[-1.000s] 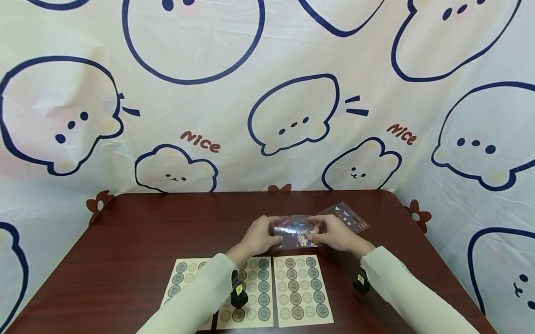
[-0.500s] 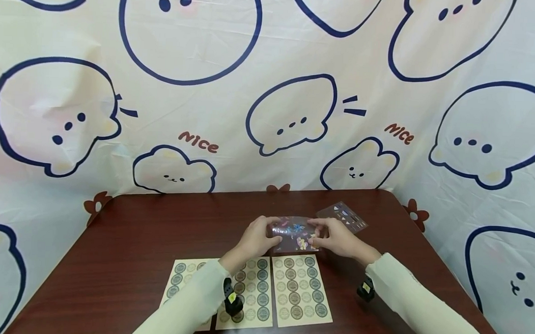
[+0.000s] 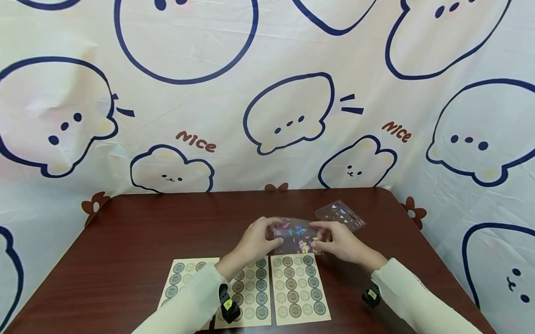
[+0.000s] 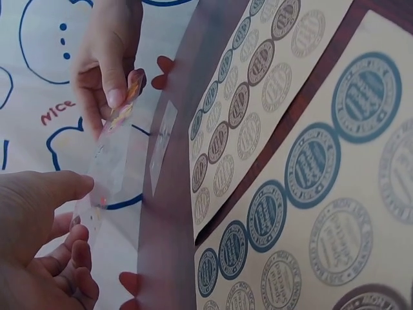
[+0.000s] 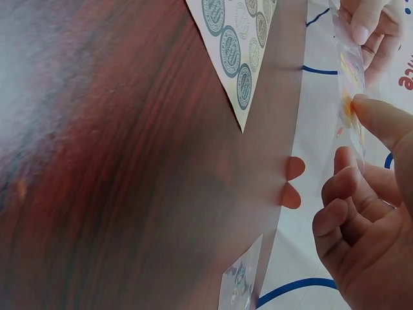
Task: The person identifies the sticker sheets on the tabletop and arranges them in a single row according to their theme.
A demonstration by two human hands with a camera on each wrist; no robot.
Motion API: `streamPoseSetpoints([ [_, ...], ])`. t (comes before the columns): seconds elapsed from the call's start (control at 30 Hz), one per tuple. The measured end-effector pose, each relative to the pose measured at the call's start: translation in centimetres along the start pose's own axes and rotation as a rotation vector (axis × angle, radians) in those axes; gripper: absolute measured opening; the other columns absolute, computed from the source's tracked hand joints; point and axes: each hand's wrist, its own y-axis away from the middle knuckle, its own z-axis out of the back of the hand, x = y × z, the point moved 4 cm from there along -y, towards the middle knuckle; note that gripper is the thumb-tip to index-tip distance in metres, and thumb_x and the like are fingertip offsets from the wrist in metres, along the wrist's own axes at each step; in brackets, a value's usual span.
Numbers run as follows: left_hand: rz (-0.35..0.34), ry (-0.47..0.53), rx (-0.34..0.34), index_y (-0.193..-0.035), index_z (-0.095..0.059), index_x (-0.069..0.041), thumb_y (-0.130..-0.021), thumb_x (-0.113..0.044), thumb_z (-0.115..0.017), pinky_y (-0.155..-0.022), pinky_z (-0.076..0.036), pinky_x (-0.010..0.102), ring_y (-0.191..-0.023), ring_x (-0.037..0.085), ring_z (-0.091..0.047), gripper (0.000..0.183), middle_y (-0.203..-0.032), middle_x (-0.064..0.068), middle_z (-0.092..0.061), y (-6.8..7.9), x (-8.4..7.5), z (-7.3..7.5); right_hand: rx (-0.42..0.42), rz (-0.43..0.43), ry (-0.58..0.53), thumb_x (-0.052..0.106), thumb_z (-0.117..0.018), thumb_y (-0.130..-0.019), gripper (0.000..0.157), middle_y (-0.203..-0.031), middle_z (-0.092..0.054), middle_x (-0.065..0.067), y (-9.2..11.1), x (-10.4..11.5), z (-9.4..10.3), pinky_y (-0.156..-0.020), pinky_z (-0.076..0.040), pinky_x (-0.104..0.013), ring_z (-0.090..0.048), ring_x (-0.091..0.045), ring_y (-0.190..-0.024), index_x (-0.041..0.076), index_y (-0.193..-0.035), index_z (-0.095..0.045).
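A clear plastic sticker sheet (image 3: 292, 231) with colourful cartoon figures is held up between both hands, above the far middle of the table. My left hand (image 3: 257, 238) pinches its left edge between thumb and fingers. At the opposite edge, my right hand (image 3: 342, 242) pinches it the same way, close to a yellow figure. Seen in the left wrist view, the sheet (image 4: 106, 168) is thin, see-through and slightly bent. The right wrist view shows the right thumb and fingers on the sheet (image 5: 348, 77) as well.
Three cream sheets of round seal stickers lie side by side at the front: a left sheet (image 3: 179, 277), a middle sheet (image 3: 262, 312) and a right sheet (image 3: 299, 291). Another clear sticker sheet (image 3: 341, 214) rests at the back right of the dark wooden table (image 3: 127, 250). A printed cloth (image 3: 232, 170) hangs behind.
Both hands have lowered the clear sheet slightly toward the cream sheets, and the glare on it has faded. The right forearm has shifted a little to the right. Both grips stay the same.
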Motion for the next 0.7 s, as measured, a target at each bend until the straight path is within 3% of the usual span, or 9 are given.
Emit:
streamPoseSetpoints([
  [0.7, -0.031, 0.041, 0.037, -0.132, -0.065, -0.014, -0.091, -0.017, -0.075, -0.067, -0.043, 0.025, -0.079, 0.012, -0.05, 0.042, -0.101, 0.001, -0.06, 1.2, -1.6, -0.8, -0.012, -0.02, 0.038, 0.023, -0.077, -0.09, 0.054, -0.086, -0.059, 0.002, 2.3, 0.1, 1.0, -0.054, -0.045, -0.023, -0.051, -0.01, -0.065, 0.006, -0.138, -0.061],
])
